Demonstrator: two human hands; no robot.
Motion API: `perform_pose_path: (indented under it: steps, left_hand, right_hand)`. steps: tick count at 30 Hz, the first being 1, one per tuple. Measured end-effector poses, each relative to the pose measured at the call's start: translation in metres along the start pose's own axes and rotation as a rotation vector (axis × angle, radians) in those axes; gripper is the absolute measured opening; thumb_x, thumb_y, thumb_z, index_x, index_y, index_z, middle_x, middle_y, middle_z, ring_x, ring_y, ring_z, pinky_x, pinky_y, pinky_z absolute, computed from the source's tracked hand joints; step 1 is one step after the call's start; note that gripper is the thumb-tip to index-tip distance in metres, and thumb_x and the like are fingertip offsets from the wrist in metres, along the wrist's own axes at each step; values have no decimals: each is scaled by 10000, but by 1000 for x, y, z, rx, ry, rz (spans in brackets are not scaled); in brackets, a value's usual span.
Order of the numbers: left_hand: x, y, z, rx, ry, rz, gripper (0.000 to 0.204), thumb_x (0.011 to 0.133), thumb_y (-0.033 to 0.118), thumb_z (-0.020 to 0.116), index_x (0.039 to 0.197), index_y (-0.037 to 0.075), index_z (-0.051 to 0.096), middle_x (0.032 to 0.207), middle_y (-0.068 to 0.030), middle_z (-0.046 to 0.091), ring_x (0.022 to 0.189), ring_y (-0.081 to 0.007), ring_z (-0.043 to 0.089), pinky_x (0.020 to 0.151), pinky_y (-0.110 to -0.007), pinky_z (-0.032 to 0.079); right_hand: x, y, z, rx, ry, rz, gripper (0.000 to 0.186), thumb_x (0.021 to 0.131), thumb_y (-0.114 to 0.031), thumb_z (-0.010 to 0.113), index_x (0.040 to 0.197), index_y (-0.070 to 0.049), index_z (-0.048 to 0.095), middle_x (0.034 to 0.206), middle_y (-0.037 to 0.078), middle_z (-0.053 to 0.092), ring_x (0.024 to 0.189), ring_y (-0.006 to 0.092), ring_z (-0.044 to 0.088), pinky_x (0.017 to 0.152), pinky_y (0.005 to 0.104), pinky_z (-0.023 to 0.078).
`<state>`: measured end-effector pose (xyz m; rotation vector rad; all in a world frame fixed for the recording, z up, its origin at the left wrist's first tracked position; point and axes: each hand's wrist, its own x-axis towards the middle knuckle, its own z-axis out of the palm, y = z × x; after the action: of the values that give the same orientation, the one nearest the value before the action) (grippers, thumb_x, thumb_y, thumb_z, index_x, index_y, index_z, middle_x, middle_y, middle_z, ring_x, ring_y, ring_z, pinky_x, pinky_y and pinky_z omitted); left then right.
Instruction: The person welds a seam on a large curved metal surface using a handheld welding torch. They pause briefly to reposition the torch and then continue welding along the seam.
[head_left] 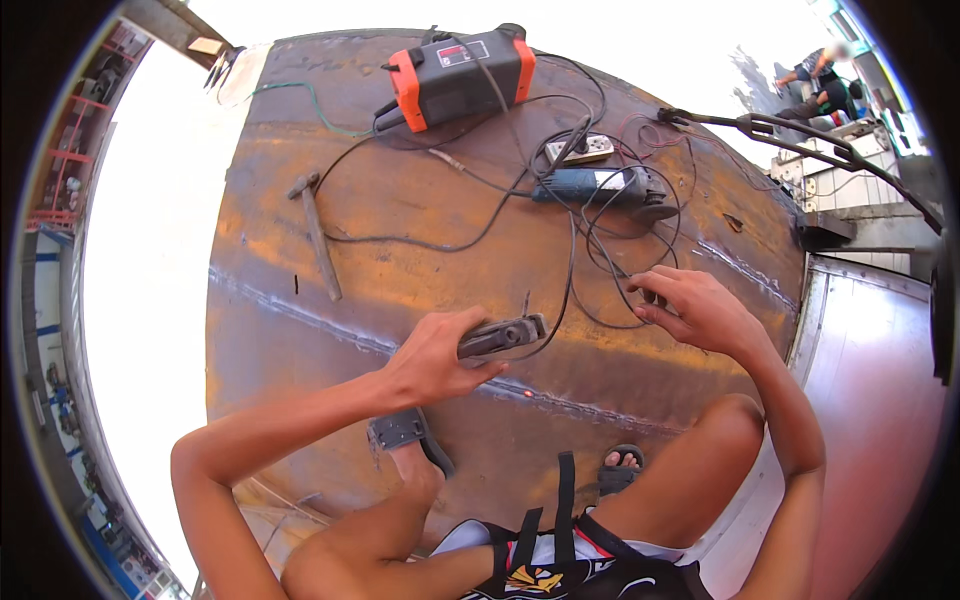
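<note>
The left hand grips a dark-grey welding clamp, fingers wrapped; toward three o'clock, the right hand half-curls its fingers near looped black cable, hold unclear.

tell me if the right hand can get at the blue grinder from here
Likely yes: the right hand looks empty and the blue grinder lies ahead of it, though looped black cables around the grinder could snag.
</note>
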<state>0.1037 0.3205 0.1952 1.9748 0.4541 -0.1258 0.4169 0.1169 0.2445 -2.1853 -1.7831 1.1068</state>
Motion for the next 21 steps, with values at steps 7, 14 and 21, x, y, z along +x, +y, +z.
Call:
perform_pose_path:
  steps: [7,14,21]
  left_hand:
    - [82,28,-129,201,-435,310,492,798,384,955,955,-3,696,759,-164,696,694,-326,702,692,-405,539]
    - [252,140,-176,-316,-197,18,405,888,384,913,834,61,674,708,-10,646,600,-106,619,545,-301,493]
    - [199,167,-67,-290,-601,72,367,917,366,889,976,50,712,769,-9,672,674,-117,663,625,-303,530]
  right_hand:
    - [-88,-55,-44,-124,203,346,384,1060,-357,653,1281,-43,658,1150,167,722,1063,383,709,907,486,561]
    - [-229,-155,36,268,632,807,402,1041,-325,693,1291,-11,690,1111,201,758,1019,369,729,922,450,562]
    - [-319,-252,143,454,696,1178,409,998,-323,744,1271,-20,720,1087,200,771,1013,351,747,915,442,569]
